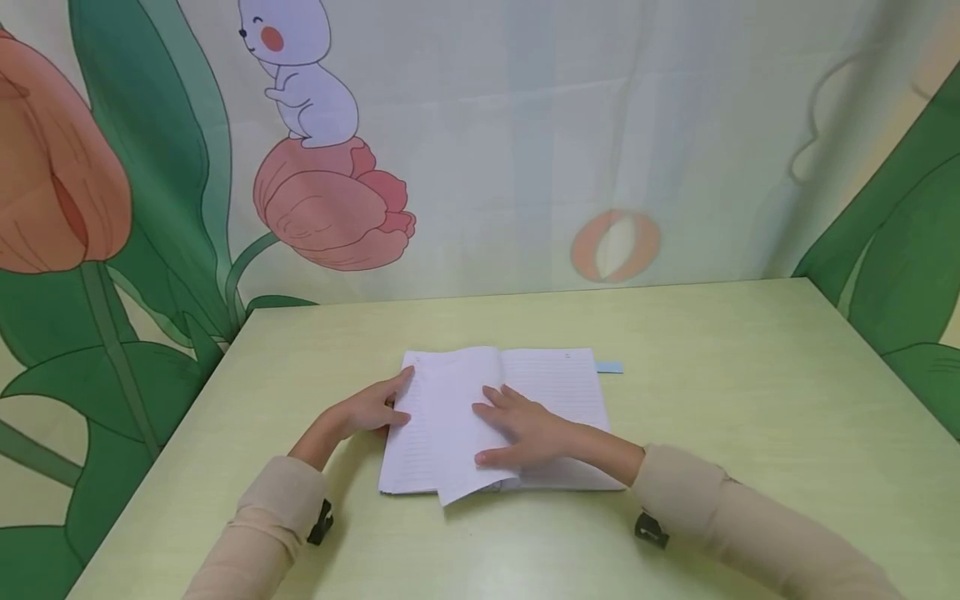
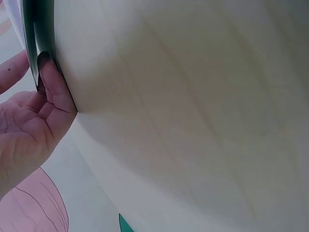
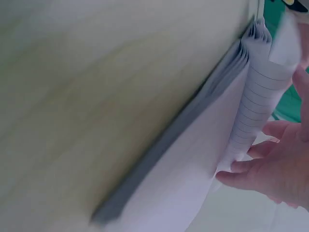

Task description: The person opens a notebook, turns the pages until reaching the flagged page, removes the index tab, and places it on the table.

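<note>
An open lined notebook [image 1: 555,379] lies on the table in the head view. My left hand [image 1: 369,408] holds its left edge, with fingers tucked under the dark cover [image 2: 44,26] in the left wrist view. A turned page [image 1: 450,425] lies over the left side, its lower corner sticking out past the notebook's bottom edge. My right hand [image 1: 528,429] rests on this page near the spine, fingers spread. In the right wrist view the lined sheets [image 3: 256,101] curve up at the spine beside the right hand [image 3: 280,162].
A light blue tab [image 1: 610,367] sticks out from the notebook's right edge. The pale wooden table [image 1: 750,400] extends around it. Behind hangs a curtain [image 1: 480,183] printed with flowers and a white animal. Dark straps [image 1: 651,530] show at both sleeves.
</note>
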{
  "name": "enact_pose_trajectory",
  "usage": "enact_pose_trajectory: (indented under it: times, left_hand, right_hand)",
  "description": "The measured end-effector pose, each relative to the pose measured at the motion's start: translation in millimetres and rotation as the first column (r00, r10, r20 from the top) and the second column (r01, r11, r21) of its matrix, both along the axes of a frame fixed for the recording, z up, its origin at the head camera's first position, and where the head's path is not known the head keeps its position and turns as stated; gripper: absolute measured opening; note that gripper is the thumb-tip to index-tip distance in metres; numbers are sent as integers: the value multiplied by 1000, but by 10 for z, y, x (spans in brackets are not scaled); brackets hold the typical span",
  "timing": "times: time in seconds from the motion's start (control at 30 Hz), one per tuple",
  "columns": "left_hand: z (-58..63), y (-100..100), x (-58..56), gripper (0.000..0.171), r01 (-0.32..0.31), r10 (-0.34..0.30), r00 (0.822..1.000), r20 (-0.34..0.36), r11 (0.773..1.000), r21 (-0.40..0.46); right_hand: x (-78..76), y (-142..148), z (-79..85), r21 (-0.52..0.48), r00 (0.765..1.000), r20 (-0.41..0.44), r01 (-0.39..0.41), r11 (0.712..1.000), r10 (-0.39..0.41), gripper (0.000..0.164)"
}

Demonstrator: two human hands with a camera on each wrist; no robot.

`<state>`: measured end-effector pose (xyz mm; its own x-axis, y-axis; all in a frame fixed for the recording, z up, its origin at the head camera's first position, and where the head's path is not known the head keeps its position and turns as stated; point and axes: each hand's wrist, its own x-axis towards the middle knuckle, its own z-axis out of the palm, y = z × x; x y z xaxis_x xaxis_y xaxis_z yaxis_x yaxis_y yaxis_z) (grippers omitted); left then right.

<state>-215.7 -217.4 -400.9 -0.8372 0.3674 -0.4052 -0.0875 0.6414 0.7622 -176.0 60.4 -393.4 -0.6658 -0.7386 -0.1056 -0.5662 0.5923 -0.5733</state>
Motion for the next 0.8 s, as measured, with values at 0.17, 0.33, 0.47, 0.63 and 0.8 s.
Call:
enact_pose_trajectory:
  times: [0.17,0.33,0.47,0.63,0.8]
  left_hand:
    - [13,-7,-1,66,18,-18,1000,2,1000,8]
    - [-6,-11,-11,74,41,-42,998,-51,999,-31]
    - [-16,-4,0,79,33,-36,997,-62,998,-52]
    - [-16,6,10,78,6,-8,999,-46,998,-55]
    - [-30,13,-11,78,-1,-2,999,-50,998,-64]
  right_hand:
    - [49,-83,16,15,998,9,-66,998,66,68]
    - [32,-49,25,14,998,10,-68,998,68,65]
    - [-35,76,13,3,1000,-14,-4,1000,4,65]
    - [-143,301,-15,24,993,-75,94,995,-92,65]
    - [-297,574,-68,101,958,-200,228,968,-205,70]
